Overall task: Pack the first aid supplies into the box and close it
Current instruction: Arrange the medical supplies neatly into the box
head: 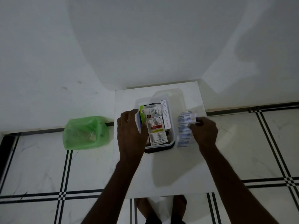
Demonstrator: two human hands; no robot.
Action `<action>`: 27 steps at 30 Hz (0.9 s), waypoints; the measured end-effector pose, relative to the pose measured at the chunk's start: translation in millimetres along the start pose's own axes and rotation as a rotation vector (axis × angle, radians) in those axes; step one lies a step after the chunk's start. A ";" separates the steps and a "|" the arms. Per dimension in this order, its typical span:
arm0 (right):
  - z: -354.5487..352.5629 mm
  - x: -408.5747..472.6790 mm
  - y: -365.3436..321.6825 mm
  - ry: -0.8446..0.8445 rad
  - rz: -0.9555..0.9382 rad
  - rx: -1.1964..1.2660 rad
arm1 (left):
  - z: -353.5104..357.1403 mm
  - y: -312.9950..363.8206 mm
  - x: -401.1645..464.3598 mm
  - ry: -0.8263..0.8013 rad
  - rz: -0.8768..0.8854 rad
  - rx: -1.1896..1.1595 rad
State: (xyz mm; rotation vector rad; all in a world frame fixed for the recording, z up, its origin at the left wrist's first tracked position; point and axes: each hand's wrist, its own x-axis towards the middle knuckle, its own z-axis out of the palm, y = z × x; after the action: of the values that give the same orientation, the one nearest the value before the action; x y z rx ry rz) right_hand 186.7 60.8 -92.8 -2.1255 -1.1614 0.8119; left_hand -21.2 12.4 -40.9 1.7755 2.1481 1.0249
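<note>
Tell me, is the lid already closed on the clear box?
No, the clear box is open on top, packets stand uncovered inside it, and the right hand holds a blue-striped strip beside it.

A clear plastic box (171, 138) sits on a white table (161, 172), filled with packets and cartons; the left hand (129, 131) grips its left wall; the right hand (204, 132) pinches blue-and-white strips (184, 128) just beside the box; a green bag (85, 133) lies on the floor.
</note>
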 end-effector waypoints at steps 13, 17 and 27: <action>-28.3 -40.8 -101.6 -0.394 -0.180 0.334 | -14.7 26.7 27.4 -0.174 -0.369 -0.447; 2.7 -46.2 -84.8 -0.206 -0.357 -0.029 | -2.2 8.0 24.7 -0.126 -0.212 -0.015; 17.8 -35.7 -51.1 -0.148 -0.566 -0.306 | 7.7 -11.4 10.1 -0.175 -0.295 -0.102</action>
State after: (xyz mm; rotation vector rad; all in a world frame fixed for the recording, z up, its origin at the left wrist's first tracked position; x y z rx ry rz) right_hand 131.6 56.5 -58.9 -1.8213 -1.9486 0.5564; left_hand -29.0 24.1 -50.5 1.3943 2.1255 0.8551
